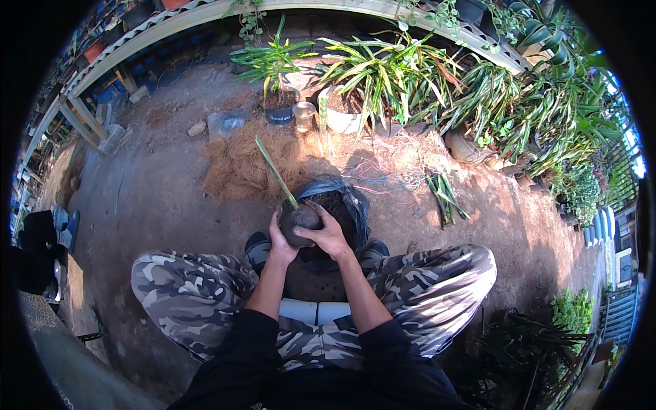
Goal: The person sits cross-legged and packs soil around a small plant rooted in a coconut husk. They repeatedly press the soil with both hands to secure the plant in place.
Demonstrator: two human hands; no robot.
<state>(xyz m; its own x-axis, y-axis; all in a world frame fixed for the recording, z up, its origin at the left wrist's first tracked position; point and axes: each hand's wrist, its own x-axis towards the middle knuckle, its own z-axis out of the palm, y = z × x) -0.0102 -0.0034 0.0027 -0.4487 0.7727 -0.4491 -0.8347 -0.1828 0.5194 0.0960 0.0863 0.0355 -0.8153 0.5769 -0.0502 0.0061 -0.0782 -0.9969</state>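
Note:
Between my two hands is a rounded ball of dark soil (303, 221), with a long green plant cutting (275, 172) standing out of its top and leaning to the upper left. My left hand (280, 237) cups the ball's left side. On its right side my right hand (328, 233) presses, thumb across the front. Just beneath and to the right sits a black plastic bag (353, 197) with dark loose soil (328, 204) in it. The underside of the ball is hidden by my hands.
Brown coconut-like fibre (251, 164) lies heaped beyond the bag. Pink and blue strings (371, 174) and several cut green stems (445, 200) are on the ground to the right. A clear cup (304, 117) stands beside a dark pot (281, 114) and a white pot (342, 119).

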